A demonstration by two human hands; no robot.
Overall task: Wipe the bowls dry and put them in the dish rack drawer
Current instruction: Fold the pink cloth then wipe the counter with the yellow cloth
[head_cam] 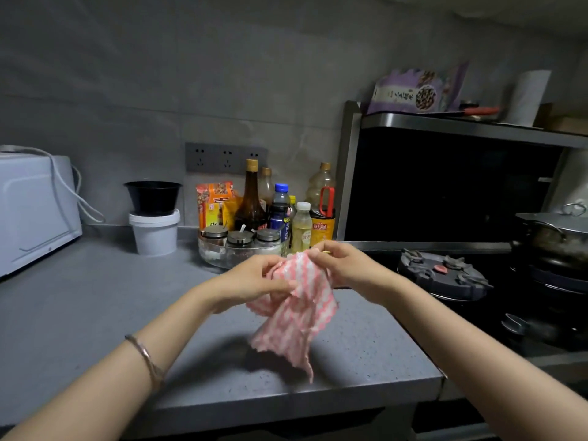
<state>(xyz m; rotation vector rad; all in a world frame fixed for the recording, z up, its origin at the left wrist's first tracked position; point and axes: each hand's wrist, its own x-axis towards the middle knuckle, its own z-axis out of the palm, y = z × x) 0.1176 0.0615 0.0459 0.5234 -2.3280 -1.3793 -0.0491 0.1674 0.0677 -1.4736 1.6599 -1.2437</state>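
Holding a pink-and-white cloth (297,308) above the grey counter (95,313), left hand (251,278) and right hand (342,265) each pinching its bunched top edge, fingertips partly buried in folds, lower end blurred, bowls nowhere visible, seasoning bottles (280,211) behind.

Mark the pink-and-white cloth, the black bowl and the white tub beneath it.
pink-and-white cloth (296,316): head view, middle of the hanging fabric.
black bowl (152,200): head view, its front wall.
white tub (155,238): head view, its front wall below the rim.
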